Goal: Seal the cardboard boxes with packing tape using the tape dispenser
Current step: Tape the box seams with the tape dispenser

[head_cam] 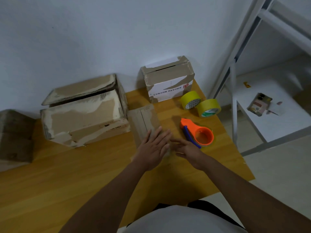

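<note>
A small narrow cardboard box (144, 118) lies on the wooden table (84, 174) in the middle. My left hand (154, 147) rests flat on its near end with straight fingers. My right hand (186, 148) is beside that end, fingers straight, touching or almost touching the box side. The orange tape dispenser (200, 134) with a blue handle lies just right of my right hand, untouched. A large worn cardboard box (84, 115) with flaps ajar stands at the left. A smaller white-and-brown box (168, 81) stands at the back against the wall.
Two yellow tape rolls (200, 104) lie near the table's right edge behind the dispenser. Another brown box (15, 135) sits at the far left. A white metal shelf (269, 106) with a phone on it stands to the right, off the table.
</note>
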Demonstrator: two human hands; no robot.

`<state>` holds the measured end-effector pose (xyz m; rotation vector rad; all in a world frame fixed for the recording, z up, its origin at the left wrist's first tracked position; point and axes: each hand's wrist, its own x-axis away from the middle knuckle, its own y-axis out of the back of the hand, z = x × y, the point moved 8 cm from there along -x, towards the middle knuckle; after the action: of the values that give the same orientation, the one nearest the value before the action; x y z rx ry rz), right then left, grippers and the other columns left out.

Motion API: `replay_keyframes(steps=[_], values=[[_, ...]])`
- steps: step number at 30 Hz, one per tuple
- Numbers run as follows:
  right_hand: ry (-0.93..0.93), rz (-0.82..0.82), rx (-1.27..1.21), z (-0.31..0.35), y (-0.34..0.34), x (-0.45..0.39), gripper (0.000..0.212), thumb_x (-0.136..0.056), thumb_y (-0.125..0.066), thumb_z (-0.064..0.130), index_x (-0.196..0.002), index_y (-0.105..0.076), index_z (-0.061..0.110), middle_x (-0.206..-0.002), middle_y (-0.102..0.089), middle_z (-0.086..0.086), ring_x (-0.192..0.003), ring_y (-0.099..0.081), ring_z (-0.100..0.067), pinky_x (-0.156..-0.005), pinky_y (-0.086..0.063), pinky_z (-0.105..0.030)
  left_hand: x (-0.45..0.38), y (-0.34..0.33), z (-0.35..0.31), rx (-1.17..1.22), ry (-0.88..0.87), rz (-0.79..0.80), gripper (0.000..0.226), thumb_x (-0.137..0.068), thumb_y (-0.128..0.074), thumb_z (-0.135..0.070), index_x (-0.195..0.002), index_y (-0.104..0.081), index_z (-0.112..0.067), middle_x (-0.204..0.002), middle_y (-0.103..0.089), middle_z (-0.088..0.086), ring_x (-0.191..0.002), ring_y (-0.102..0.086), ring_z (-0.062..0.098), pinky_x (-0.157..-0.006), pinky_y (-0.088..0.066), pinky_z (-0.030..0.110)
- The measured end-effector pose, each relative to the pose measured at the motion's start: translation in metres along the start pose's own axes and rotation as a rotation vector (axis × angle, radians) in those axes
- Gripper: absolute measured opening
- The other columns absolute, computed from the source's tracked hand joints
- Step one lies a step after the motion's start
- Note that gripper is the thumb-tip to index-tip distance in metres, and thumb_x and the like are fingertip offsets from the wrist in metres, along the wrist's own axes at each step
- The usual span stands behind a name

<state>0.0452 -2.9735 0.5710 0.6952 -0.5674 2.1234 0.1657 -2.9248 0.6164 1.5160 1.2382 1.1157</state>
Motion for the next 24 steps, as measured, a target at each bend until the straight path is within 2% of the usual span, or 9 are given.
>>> replay_keyframes(steps=[2, 5, 7, 9, 11, 13, 17, 20, 24], values=[[-0.016, -0.016, -0.095, -0.004, 0.008, 0.000, 0.037, -0.094, -0.046, -0.003, -0.124, -0.060, 0.013, -0.096, -0.067, -0.003, -0.099, -0.061, -0.017, -0.094, -0.045, -0.035, 0.000, 0.000, -0.001, -0.003, -0.004, -0.001, 0.060, -0.102, 0.003, -0.050, -0.157, -0.011, -0.030, -0.164, -0.004, -0.015, -0.149, 0.017, 0.007, -0.122, 0.010, 0.041], [-0.027, -0.014, -0.202, -0.006, 0.011, 0.000, 0.029, -0.095, -0.049, 0.003, -0.121, -0.061, 0.008, -0.079, -0.062, 0.000, -0.082, -0.061, -0.014, -0.083, -0.046, -0.030, 0.000, 0.000, -0.001, -0.014, -0.007, -0.002, 0.058, -0.103, 0.001, -0.049, -0.157, -0.010, -0.031, -0.164, -0.003, -0.015, -0.149, 0.017, 0.007, -0.122, 0.011, 0.041], [-0.017, -0.004, -0.190, -0.006, 0.010, 0.000, 0.029, -0.097, -0.048, 0.007, -0.123, -0.061, 0.010, -0.087, -0.063, 0.001, -0.086, -0.061, -0.013, -0.084, -0.046, -0.031, 0.000, 0.000, -0.001, -0.033, -0.006, -0.003, 0.058, -0.103, 0.001, -0.049, -0.157, -0.010, -0.030, -0.164, -0.003, -0.015, -0.149, 0.018, 0.008, -0.121, 0.013, 0.040], [0.009, 0.000, -0.172, -0.003, 0.007, 0.000, 0.031, -0.099, -0.046, 0.009, -0.126, -0.061, 0.014, -0.108, -0.065, 0.001, -0.100, -0.059, -0.014, -0.090, -0.045, -0.033, 0.000, 0.000, -0.001, -0.032, -0.003, 0.001, 0.059, -0.103, 0.001, -0.049, -0.158, -0.011, -0.030, -0.165, -0.004, -0.014, -0.149, 0.018, 0.007, -0.121, 0.014, 0.039], [0.035, 0.040, -0.172, 0.003, 0.002, 0.001, 0.033, -0.099, -0.045, 0.007, -0.127, -0.060, 0.014, -0.120, -0.063, 0.001, -0.111, -0.057, -0.015, -0.091, -0.045, -0.033, -0.001, 0.001, -0.001, -0.026, -0.001, 0.007, 0.059, -0.103, 0.001, -0.049, -0.158, -0.011, -0.030, -0.165, -0.003, -0.014, -0.149, 0.019, 0.007, -0.121, 0.013, 0.040], [0.057, 0.074, -0.124, 0.008, -0.002, 0.001, 0.034, -0.097, -0.044, 0.000, -0.119, -0.064, 0.015, -0.116, -0.064, 0.002, -0.111, -0.057, -0.013, -0.087, -0.047, -0.029, -0.001, 0.001, -0.001, -0.026, 0.000, 0.010, 0.059, -0.103, 0.001, -0.050, -0.158, -0.009, -0.030, -0.164, -0.002, -0.014, -0.149, 0.019, 0.007, -0.121, 0.012, 0.041], [0.072, 0.063, 0.062, 0.015, 0.001, 0.003, 0.023, -0.091, -0.049, -0.004, -0.089, -0.063, 0.014, -0.089, -0.063, 0.003, -0.091, -0.057, -0.012, -0.080, -0.046, -0.024, -0.001, 0.001, -0.001, -0.020, -0.003, 0.004, 0.058, -0.103, 0.002, -0.051, -0.157, -0.007, -0.032, -0.164, 0.000, -0.015, -0.149, 0.020, 0.006, -0.121, 0.014, 0.040], [0.092, 0.057, 0.158, 0.022, 0.007, 0.003, 0.016, -0.091, -0.052, -0.002, -0.088, -0.062, 0.010, -0.090, -0.061, -0.002, -0.091, -0.055, -0.016, -0.081, -0.046, -0.026, -0.001, 0.002, -0.001, -0.007, 0.000, -0.009, 0.060, -0.103, 0.001, -0.052, -0.157, -0.012, -0.030, -0.163, -0.002, -0.016, -0.149, 0.017, 0.006, -0.121, 0.014, 0.039], [0.064, 0.084, 0.147, 0.029, 0.011, 0.006, 0.014, -0.098, -0.054, 0.015, -0.087, -0.062, 0.012, -0.091, -0.064, -0.006, -0.088, -0.060, -0.016, -0.081, -0.051, -0.029, 0.000, 0.001, -0.001, -0.006, -0.001, -0.006, 0.058, -0.103, -0.001, -0.051, -0.157, -0.011, -0.031, -0.163, -0.001, -0.017, -0.149, 0.017, 0.006, -0.120, 0.016, 0.037]])
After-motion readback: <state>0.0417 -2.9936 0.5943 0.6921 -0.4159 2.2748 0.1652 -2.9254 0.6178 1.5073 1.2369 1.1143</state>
